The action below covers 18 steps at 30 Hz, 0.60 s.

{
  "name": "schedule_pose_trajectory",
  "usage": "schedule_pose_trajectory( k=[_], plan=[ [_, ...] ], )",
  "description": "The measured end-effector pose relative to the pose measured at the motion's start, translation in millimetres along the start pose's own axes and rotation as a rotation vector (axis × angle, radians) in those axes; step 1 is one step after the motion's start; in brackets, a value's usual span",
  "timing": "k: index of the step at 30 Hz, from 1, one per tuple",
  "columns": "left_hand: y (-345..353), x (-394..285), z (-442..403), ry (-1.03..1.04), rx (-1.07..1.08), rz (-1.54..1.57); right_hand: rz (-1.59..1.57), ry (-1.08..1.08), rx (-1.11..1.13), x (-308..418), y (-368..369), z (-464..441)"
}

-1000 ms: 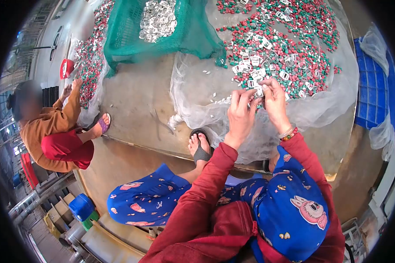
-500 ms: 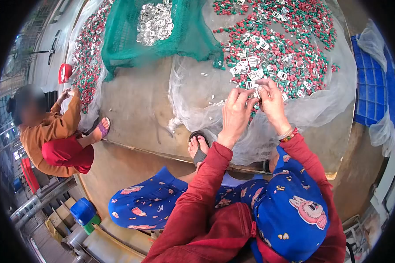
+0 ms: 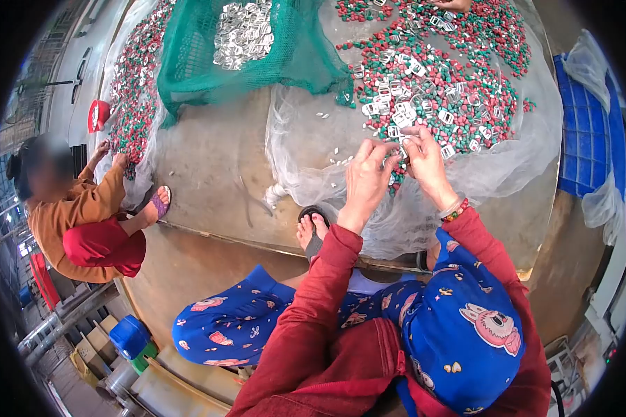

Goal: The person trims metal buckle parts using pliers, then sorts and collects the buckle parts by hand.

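Note:
My left hand (image 3: 367, 182) and my right hand (image 3: 428, 167) meet at the near edge of a spread of red, green and white pebble-like pieces (image 3: 424, 76). Between the thumb and fingers of my right hand is a small silver buckle (image 3: 403, 142), partly hidden by the fingertips. My left hand's fingers are curled together right beside it; whatever they pinch is too small and covered to make out. Several loose metal buckles (image 3: 403, 112) lie among the pieces just beyond my hands.
A green mesh-lined basket (image 3: 177, 76) holds a pile of buckles (image 3: 243, 35). White netting (image 3: 302, 174) lies under the pieces. At left a co-worker (image 3: 90, 215) squats by another spread of pieces (image 3: 135, 104); another person's hand (image 3: 453, 5) shows at the top. A blue crate (image 3: 588, 132) stands right.
My left hand's fingers have shifted slightly left, leaving the buckle more with my right hand. Another person's hand has appeared at the top. The co-worker's hands have lowered toward the pieces.

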<state>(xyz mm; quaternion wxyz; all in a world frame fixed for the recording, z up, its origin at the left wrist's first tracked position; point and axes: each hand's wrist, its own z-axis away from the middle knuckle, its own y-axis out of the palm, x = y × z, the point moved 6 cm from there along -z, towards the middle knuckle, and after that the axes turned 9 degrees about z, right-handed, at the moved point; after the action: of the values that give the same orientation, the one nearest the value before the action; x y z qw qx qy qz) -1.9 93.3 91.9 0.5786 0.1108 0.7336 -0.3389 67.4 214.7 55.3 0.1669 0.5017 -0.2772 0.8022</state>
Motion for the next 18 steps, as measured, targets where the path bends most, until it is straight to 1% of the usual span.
schedule_pose_trajectory(
  k=[2, 3, 5, 6, 7, 8, 9, 10, 11, 12, 13, 14, 15, 16, 17, 18],
  plan=[
    [1.6, 2.8, 1.8, -0.018, 0.021, 0.008, -0.073, 0.000, 0.011, -3.5, -0.6, -0.6],
    [-1.8, 13.3, 0.6, -0.095, -0.061, 0.134, -0.108, -0.002, 0.016, -4.0, -2.6, -1.6],
    [-9.4, 41.4, -0.3, -0.249, -0.224, 0.383, -0.172, 0.141, 0.069, -18.9, -20.9, -8.4],
    [-2.1, 56.0, 1.7, -0.465, -0.134, 0.658, -0.206, 0.208, 0.096, -22.8, -26.4, -12.2],
    [6.2, 65.3, 6.9, -0.680, -0.035, 0.929, -0.097, 0.179, 0.084, -22.8, -27.5, -11.3],
    [17.4, 67.1, 15.1, -0.896, 0.075, 1.195, 0.010, 0.039, 0.122, -15.9, -20.7, -9.5],
    [23.4, 55.2, 15.2, -0.884, 0.085, 1.218, 0.117, -0.100, 0.155, -6.0, -9.5, -6.4],
    [26.4, 57.0, 15.3, -0.851, 0.085, 1.151, 0.226, -0.238, 0.181, 10.8, 2.1, -1.4],
    [29.6, 63.0, 17.0, -0.821, 0.088, 1.084, 0.186, -0.149, 0.238, 18.4, 5.2, 3.2],
    [31.5, 68.7, 15.9, -0.790, 0.089, 1.018, 0.218, -0.146, 0.180, 13.5, -0.3, -1.9],
    [25.6, 69.3, 10.0, -0.805, 0.091, 0.948, 0.249, -0.144, 0.124, 4.2, -7.2, -10.5],
    [12.0, 71.1, 0.0, -0.782, 0.068, 0.763, 0.281, -0.143, 0.069, -1.9, -16.1, -20.8],
    [-8.9, 62.8, -16.5, -0.757, 0.043, 0.580, 0.224, -0.010, 0.044, -9.2, -28.5, -34.8],
    [-32.6, 53.9, -38.8, -0.646, -0.016, 0.622, 0.288, -0.029, -0.007, -6.3, -39.2, -49.2],
    [-59.9, 52.3, -61.6, -0.538, -0.071, 0.661, 0.450, -0.146, -0.054, -9.1, -46.8, -69.1],
    [-84.9, 59.7, -87.3, -0.453, -0.085, 0.929, 0.438, -0.151, -0.006, -6.3, -49.2, -84.4]
  ],
)
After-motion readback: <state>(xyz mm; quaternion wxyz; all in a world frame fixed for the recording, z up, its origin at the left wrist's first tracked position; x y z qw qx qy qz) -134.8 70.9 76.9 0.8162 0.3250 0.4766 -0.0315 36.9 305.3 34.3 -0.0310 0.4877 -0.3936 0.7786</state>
